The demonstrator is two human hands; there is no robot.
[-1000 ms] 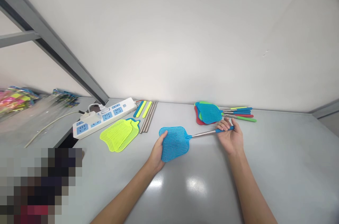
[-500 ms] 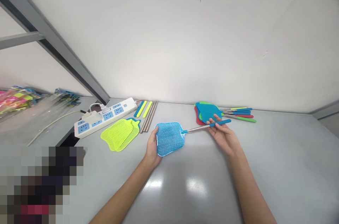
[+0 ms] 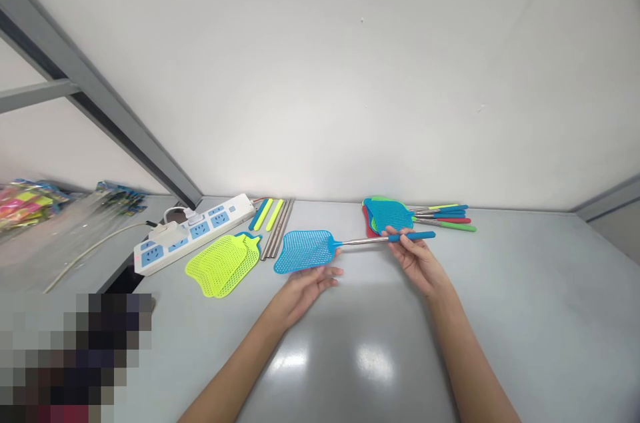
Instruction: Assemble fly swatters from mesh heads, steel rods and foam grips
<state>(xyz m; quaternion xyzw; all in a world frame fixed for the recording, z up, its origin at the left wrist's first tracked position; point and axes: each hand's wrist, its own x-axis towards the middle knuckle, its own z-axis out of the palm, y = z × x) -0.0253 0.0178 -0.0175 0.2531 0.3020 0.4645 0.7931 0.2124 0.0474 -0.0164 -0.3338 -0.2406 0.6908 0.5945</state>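
Note:
A blue fly swatter [image 3: 307, 251] with a metal rod and blue grip is held level above the table. My right hand [image 3: 415, 259] pinches it where the rod enters the grip, thumb and fingers closed. Below the mesh head is my left hand [image 3: 305, 293], its fingers stretched out to the right and apart. One fingertip shows by the swatter's neck; whether it touches is unclear. Behind my right hand lies a pile of fly swatters [image 3: 393, 215] in blue, green and red, with their grips [image 3: 457, 219] pointing right.
Loose yellow-green swatter heads [image 3: 217, 266] lie at left, a blue one partly beneath. Near them are several metal rods [image 3: 279, 229], yellow grips [image 3: 275, 215] and a blue grip [image 3: 259, 215]. A white power strip [image 3: 195, 236] and plastic packaging [image 3: 35, 203] are farther left. A wall [image 3: 350, 89] stands behind.
My left hand has let go of the swatter head's left edge and moved right, beneath it. The head has tilted flatter. My right hand still holds the swatter by its grip end.

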